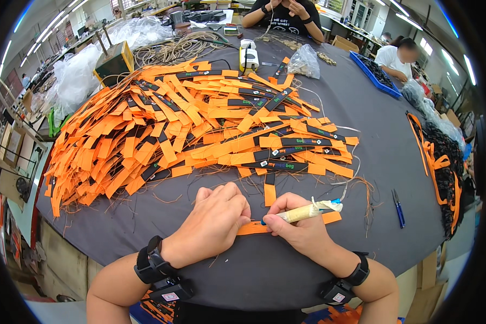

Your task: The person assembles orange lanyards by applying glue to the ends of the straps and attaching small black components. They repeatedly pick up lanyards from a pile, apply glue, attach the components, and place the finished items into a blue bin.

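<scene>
Right hand (303,231), in the head view, is closed around a taped tool (299,213), its tip at about 9 o'clock, against an orange strip (252,229). At 9 o'clock from it, the left hand (213,224) has fingers curled at the strip's left end; whether they pinch it cannot be told. That strip lies on the table (380,156), at 5 o'clock from the pile (137,129). Snips (398,209) lie at 3 o'clock, well apart.

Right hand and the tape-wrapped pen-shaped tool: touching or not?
Touching. The head view shows it: the right hand has its thumb and fingers closed around the tape-wrapped pen-shaped tool, with no gap between.
</scene>
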`<state>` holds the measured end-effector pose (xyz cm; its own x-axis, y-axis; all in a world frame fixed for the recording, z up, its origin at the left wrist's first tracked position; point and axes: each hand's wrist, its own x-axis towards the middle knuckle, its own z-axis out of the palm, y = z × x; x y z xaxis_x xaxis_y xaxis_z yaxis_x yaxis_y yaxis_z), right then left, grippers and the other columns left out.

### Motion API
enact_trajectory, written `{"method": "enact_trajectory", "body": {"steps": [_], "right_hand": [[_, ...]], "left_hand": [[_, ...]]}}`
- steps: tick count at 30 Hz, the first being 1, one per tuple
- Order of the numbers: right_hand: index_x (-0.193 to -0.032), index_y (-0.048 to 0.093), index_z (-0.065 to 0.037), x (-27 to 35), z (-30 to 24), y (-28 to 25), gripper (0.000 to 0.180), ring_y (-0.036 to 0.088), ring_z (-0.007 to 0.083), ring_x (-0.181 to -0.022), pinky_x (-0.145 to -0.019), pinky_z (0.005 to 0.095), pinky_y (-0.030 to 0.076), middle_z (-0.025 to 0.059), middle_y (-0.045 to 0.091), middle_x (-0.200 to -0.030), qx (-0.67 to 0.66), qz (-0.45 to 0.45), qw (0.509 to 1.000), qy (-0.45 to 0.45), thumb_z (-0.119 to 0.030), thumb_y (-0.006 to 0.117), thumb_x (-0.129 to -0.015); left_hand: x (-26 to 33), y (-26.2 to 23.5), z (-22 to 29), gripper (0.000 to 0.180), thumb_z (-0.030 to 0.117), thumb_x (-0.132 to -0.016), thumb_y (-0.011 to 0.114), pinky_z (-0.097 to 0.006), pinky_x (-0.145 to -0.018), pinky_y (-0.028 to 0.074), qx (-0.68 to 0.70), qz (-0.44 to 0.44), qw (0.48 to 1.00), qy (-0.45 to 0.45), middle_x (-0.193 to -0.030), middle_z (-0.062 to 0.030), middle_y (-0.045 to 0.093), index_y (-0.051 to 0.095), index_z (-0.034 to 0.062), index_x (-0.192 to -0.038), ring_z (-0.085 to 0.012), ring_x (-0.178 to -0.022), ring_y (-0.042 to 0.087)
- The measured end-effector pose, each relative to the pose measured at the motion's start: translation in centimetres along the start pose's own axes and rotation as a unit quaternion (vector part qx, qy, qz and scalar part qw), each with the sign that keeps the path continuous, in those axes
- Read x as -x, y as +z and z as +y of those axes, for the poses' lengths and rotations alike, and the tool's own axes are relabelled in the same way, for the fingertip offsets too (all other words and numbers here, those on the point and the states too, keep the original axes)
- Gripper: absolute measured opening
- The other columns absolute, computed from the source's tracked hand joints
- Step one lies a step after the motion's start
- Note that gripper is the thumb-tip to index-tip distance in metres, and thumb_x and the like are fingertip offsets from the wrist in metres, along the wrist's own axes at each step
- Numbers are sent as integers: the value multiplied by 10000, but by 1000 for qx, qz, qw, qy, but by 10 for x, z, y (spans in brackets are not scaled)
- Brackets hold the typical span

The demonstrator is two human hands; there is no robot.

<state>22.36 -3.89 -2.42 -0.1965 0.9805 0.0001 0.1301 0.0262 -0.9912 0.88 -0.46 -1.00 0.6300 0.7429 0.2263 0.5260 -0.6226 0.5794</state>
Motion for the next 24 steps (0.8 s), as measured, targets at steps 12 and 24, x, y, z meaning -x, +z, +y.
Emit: {"method": "enact_trajectory", "body": {"steps": [12, 24], "right_hand": [[-895, 617, -36, 0, 2, -1, 169, 514, 38, -654, -562, 207, 402, -22, 589, -736, 2, 6, 1000, -4, -163, 727, -910], [-929, 558, -35, -5, -6, -18, 167, 663, 148, -665, -565, 260, 548, 71, 637, -758, -289, 58, 955, 11, -185, 599, -993]], "left_hand": [[-1, 0, -1, 116, 43, -851, 665, -363, -825, 322, 23, 12, 1000, -15, -912, -55, 514, 557, 81, -865, -230, -921, 521], [-3, -35, -38, 213, 79, -825, 711, -406, -932, 429, -206, 273, 937, -67, -1085, -133, 580, 625, 4, -1005, -317, -1058, 526]]}}
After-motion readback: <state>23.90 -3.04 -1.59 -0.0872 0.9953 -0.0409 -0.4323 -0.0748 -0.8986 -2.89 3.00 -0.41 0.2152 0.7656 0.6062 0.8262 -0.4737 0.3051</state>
